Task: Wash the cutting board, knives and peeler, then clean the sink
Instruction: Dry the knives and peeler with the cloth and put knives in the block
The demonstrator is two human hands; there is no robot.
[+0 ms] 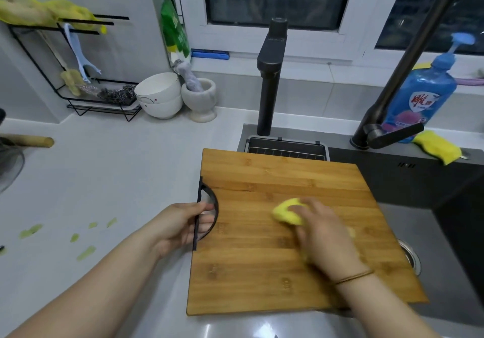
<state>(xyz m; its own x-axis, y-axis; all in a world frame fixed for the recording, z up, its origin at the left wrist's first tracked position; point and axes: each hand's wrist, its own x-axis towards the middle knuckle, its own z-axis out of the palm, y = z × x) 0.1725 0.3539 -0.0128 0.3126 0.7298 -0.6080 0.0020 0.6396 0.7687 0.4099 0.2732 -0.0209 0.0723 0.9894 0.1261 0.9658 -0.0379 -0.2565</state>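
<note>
Steadies the rectangular bamboo cutting board [275,259], bridging grey counter [117,180] and dark sink [455,227], with left hand [180,227] fingers curled through its black handle cut-out [215,212]. Presses a yellow sponge [285,213] under the right hand [324,233] (fingers bent over it). Better scrubbed along the grain, edge to edge.

Faucet [271,75], soap bottle [419,94] behind cutting board [262,272]; open counter [117,180] left.
</note>
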